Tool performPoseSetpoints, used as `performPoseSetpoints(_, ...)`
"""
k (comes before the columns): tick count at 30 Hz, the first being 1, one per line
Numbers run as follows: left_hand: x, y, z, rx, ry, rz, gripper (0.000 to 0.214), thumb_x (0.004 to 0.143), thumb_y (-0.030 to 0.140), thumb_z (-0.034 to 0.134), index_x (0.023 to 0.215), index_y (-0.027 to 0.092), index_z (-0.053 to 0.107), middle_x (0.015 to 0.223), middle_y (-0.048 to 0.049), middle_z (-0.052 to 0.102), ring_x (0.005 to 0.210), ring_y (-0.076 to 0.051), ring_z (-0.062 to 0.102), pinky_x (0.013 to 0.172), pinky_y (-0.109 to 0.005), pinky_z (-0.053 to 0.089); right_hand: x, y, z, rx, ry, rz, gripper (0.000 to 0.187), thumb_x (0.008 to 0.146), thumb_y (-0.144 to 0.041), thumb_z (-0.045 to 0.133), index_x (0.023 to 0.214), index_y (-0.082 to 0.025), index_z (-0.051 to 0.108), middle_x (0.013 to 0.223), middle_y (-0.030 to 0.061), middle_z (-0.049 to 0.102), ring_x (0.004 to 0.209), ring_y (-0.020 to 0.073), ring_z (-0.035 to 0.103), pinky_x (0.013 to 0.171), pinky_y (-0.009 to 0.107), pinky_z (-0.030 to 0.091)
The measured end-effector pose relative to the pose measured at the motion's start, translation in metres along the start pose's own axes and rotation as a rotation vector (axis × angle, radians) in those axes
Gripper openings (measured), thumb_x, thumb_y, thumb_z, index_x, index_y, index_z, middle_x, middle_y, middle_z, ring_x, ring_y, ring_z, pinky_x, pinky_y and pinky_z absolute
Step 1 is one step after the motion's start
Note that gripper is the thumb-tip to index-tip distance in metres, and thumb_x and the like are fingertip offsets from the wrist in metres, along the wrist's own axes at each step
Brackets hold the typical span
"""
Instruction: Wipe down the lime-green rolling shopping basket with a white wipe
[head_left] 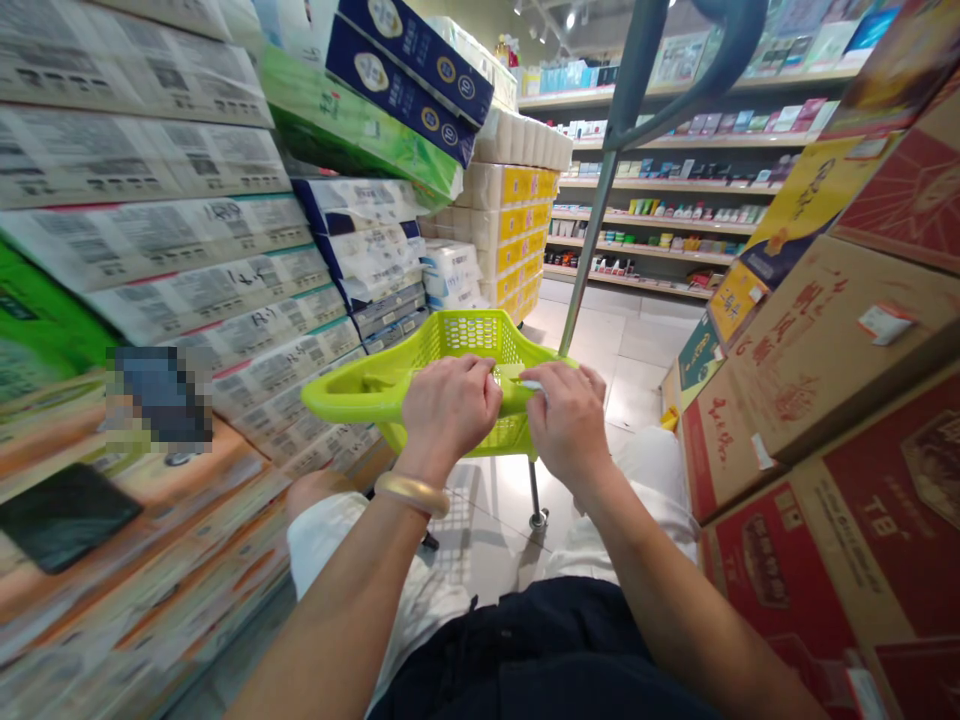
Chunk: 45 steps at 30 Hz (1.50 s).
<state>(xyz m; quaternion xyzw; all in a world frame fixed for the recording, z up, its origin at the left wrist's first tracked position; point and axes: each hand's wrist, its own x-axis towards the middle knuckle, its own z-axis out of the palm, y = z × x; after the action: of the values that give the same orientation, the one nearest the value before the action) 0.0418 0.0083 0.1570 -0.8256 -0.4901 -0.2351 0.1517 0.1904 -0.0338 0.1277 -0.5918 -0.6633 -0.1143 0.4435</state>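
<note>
A lime-green shopping cart basket (472,330) with perforated walls stands in front of my knees. My left hand (452,400) is closed over its near rim, fingers curled down, and a gold bangle is on that wrist. Beside it, a little to the right, my right hand (568,415) is also closed on the rim. A small white piece (532,386) shows at the fingers of my right hand; I cannot make out what it is. From the basket's right side a grey metal pole (590,250) rises to a looped grey handle (694,100). The fingertips of both hands are partly hidden.
Stacked tissue packs (187,160) wall the left side. A dark phone-like slab (67,515) lies on orange packs there. Cardboard cartons (810,370) line the right. Shelves of small goods (675,165) stand at the back, beyond a tiled floor (637,335).
</note>
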Motion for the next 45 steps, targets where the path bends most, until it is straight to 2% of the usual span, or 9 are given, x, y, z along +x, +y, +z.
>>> performPoseSetpoints(4, -0.001, -0.002, -0.001, 0.001, -0.003, 0.007, 0.041, 0.095, 0.029, 0.037, 0.118, 0.02, 0.07, 0.107, -0.0054, 0.075, 0.095, -0.025, 0.067, 0.083, -0.04, 0.048, -0.002, -0.011, 0.002, 0.034, -0.065, -0.042, 0.03, 0.085, -0.01, 0.046, 0.102, -0.025, 0.066, 0.106, 0.0031, 0.072, 0.101, 0.0217, 0.062, 0.109, 0.042, 0.023)
performPoseSetpoints(12, -0.001, 0.002, -0.005, -0.018, -0.031, -0.012, 0.041, 0.095, 0.03, 0.036, 0.117, 0.021, 0.07, 0.108, -0.0046, 0.075, 0.097, -0.025, 0.066, 0.084, -0.04, 0.048, 0.005, 0.033, -0.015, 0.003, 0.004, 0.145, 0.031, 0.084, -0.013, 0.043, 0.102, -0.024, 0.067, 0.107, 0.0043, 0.071, 0.104, 0.0233, 0.063, 0.109, 0.048, 0.021)
performPoseSetpoints(16, 0.0, 0.006, -0.004, -0.024, -0.02, -0.014, 0.04, 0.095, 0.031, 0.037, 0.118, 0.021, 0.069, 0.106, -0.0051, 0.074, 0.096, -0.025, 0.067, 0.085, -0.04, 0.048, 0.0, 0.014, -0.008, -0.02, 0.023, 0.096, 0.03, 0.084, -0.011, 0.045, 0.099, -0.023, 0.068, 0.106, 0.006, 0.072, 0.102, 0.0235, 0.063, 0.109, 0.046, 0.024)
performPoseSetpoints(21, 0.0, 0.005, -0.004, -0.027, -0.026, -0.015, 0.04, 0.094, 0.03, 0.037, 0.117, 0.021, 0.069, 0.107, -0.0049, 0.074, 0.097, -0.025, 0.067, 0.084, -0.039, 0.048, -0.007, -0.01, 0.0, 0.04, -0.046, -0.022, 0.032, 0.086, -0.01, 0.047, 0.105, -0.024, 0.067, 0.111, 0.0041, 0.071, 0.105, 0.0213, 0.062, 0.111, 0.043, 0.022)
performPoseSetpoints(26, -0.001, 0.003, -0.005, -0.033, -0.032, -0.02, 0.041, 0.094, 0.031, 0.037, 0.118, 0.022, 0.069, 0.108, -0.0048, 0.074, 0.097, -0.024, 0.066, 0.084, -0.039, 0.048, -0.002, 0.013, -0.01, 0.021, -0.039, 0.056, 0.032, 0.087, -0.012, 0.044, 0.105, -0.025, 0.067, 0.11, 0.0038, 0.072, 0.106, 0.0216, 0.062, 0.111, 0.046, 0.019)
performPoseSetpoints(30, -0.001, 0.006, -0.005, -0.027, -0.031, -0.021, 0.041, 0.094, 0.031, 0.037, 0.118, 0.022, 0.069, 0.107, -0.0057, 0.074, 0.096, -0.024, 0.066, 0.085, -0.039, 0.048, 0.001, 0.028, -0.015, -0.027, 0.02, 0.149, 0.033, 0.085, -0.013, 0.044, 0.105, -0.025, 0.067, 0.109, 0.005, 0.071, 0.104, 0.0239, 0.062, 0.109, 0.049, 0.023)
performPoseSetpoints(33, 0.0, 0.008, -0.004, -0.023, -0.022, -0.012, 0.041, 0.095, 0.031, 0.037, 0.119, 0.022, 0.069, 0.105, -0.0061, 0.074, 0.096, -0.024, 0.066, 0.085, -0.039, 0.048, 0.0, 0.016, -0.011, -0.044, 0.029, 0.145, 0.033, 0.083, -0.011, 0.044, 0.103, -0.023, 0.067, 0.107, 0.0066, 0.072, 0.104, 0.0248, 0.062, 0.108, 0.048, 0.024)
performPoseSetpoints(39, -0.001, 0.009, -0.003, -0.026, -0.01, -0.009, 0.039, 0.095, 0.031, 0.037, 0.114, 0.022, 0.07, 0.105, -0.007, 0.074, 0.096, -0.025, 0.067, 0.085, -0.039, 0.048, -0.007, -0.018, 0.002, 0.058, -0.022, -0.015, 0.036, 0.086, -0.012, 0.044, 0.116, -0.022, 0.061, 0.111, 0.0066, 0.072, 0.103, 0.0234, 0.063, 0.111, 0.043, 0.022)
performPoseSetpoints(45, -0.003, 0.006, -0.004, -0.032, -0.016, -0.007, 0.041, 0.095, 0.031, 0.036, 0.119, 0.021, 0.069, 0.106, -0.0065, 0.074, 0.096, -0.024, 0.066, 0.086, -0.039, 0.048, -0.002, 0.018, -0.009, 0.023, 0.006, 0.083, 0.026, 0.087, -0.018, 0.043, 0.108, -0.022, 0.058, 0.102, 0.0048, 0.071, 0.096, 0.0231, 0.064, 0.11, 0.047, 0.021)
